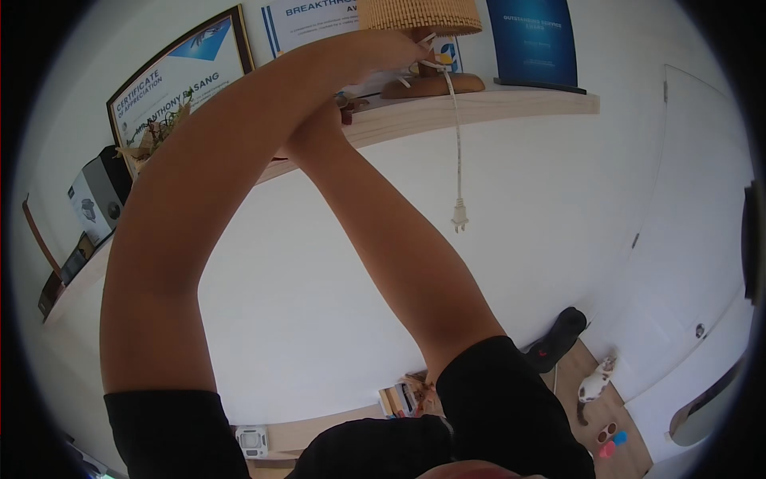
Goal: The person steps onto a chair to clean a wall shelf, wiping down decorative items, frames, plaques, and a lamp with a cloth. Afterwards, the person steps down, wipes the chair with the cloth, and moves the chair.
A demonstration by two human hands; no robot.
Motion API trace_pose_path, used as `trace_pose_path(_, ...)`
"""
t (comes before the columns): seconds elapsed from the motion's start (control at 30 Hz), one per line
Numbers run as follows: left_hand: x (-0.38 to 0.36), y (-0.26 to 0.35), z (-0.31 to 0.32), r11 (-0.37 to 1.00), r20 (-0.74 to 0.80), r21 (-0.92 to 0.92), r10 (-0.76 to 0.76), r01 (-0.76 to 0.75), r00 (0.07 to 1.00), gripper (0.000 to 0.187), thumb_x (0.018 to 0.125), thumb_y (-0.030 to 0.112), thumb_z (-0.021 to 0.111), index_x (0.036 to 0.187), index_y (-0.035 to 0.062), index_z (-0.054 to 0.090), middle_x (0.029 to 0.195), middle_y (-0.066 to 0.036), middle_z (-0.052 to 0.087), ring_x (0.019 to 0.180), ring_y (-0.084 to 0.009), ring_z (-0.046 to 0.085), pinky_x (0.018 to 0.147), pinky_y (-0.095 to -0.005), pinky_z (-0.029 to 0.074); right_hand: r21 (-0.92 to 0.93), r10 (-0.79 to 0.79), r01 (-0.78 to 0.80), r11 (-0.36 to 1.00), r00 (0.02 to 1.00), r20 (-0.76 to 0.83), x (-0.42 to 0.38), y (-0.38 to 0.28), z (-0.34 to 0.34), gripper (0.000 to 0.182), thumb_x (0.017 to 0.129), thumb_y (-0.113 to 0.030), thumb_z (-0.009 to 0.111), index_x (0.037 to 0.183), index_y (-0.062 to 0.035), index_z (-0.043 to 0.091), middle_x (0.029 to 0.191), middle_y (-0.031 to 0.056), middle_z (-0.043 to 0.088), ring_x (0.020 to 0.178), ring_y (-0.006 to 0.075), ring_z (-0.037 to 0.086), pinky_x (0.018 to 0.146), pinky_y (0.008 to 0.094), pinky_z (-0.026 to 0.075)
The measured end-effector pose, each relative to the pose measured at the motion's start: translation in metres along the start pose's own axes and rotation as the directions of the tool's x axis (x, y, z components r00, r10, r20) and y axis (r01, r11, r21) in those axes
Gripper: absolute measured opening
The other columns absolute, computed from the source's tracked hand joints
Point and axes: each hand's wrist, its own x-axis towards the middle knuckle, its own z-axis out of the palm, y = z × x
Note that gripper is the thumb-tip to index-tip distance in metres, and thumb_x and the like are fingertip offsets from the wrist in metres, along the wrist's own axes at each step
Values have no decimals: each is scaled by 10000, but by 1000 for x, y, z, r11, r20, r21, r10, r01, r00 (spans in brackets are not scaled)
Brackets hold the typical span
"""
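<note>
My left hand (411, 50) reaches across to the table lamp at the top and is closed round its stem, just under the woven shade (419, 16). The lamp's brown base (459, 85) rests on the wooden shelf (511, 106). A white cord (456, 120) hangs from beside the stem over the shelf's front edge, its plug (459, 215) dangling free against the wall. My right hand (315, 128) is at the shelf's edge, left of the lamp; my left forearm crosses in front of it and its fingers are mostly hidden.
A framed certificate (215, 68), a dried plant (155, 134) and a boxed item (100, 195) stand left on the shelf. A blue plaque (536, 44) stands right of the lamp. Below are a cat (594, 385) on the floor, a black bag (561, 339) and a white door (678, 223).
</note>
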Motion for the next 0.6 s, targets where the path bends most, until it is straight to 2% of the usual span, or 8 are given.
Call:
trace_pose_path(0.07,10,-2,12,995,2,-97,-22,22,1000,416,909,442,490,1103,110,649,1260,-158,528,1204,-241,441,1004,-334,315,-211,-156,90,973,934,-322,-4,2,11,429,882,-383,539,1194,-89,540,1197,112,571,1140,210,539,896,369,452)
trace_pose_path(0.1,16,-2,17,989,0,-148,-32,32,999,405,920,435,478,1085,110,655,1245,-155,534,1190,-236,445,996,-326,318,-200,-157,95,975,933,-325,-5,2,8,429,882,-383,539,1194,-89,540,1197,112,571,1140,210,539,896,369,452)
trace_pose_path(0.17,25,-2,22,966,-5,-254,-49,46,999,392,940,420,452,1049,110,665,1215,-150,546,1164,-225,454,981,-312,325,-291,-103,104,951,994,19,-8,-3,-4,452,898,-376,528,1245,-88,487,1252,102,513,1196,201,468,965,359,388)
trace_pose_path(0.2,26,0,23,967,-13,-249,-53,49,998,392,940,420,452,1049,110,665,1215,-150,546,1164,-225,454,981,-312,325,-286,-111,111,952,994,17,-9,-7,-21,452,898,-376,528,1245,-88,487,1252,102,513,1196,201,468,965,359,388)
trace_pose_path(0.3,35,-1,25,958,-19,-282,-65,57,998,409,965,402,425,959,74,669,1120,-135,566,1058,-216,483,924,-312,356,-123,9,42,991,923,385,-11,-10,-45,451,917,-373,500,1269,-96,455,1232,84,505,1180,207,457,980,367,370)
trace_pose_path(0.37,41,-2,27,873,13,-487,-27,30,1000,425,959,397,447,907,36,664,1053,-132,562,978,-220,482,893,-337,366,-129,-75,78,988,997,31,-11,-8,-20,441,924,-387,480,1257,-97,476,1183,92,534,1162,216,478,951,389,398)
trace_pose_path(0.47,40,0,29,925,-39,-379,23,-36,999,437,944,404,473,863,10,645,1016,-144,557,954,-221,488,873,-350,387,-120,-96,90,989,994,-43,-7,-4,-3,434,919,-390,483,1236,-93,494,1156,101,550,1118,221,505,916,394,414)
trace_pose_path(0.6,24,14,35,902,-190,-431,-63,-26,980,382,922,357,512,922,-2,642,930,-110,631,917,-198,538,796,-378,433,-131,-165,139,982,961,-220,-6,1,13,425,909,-397,488,1194,-85,529,1101,120,581,1030,230,559,847,406,445)
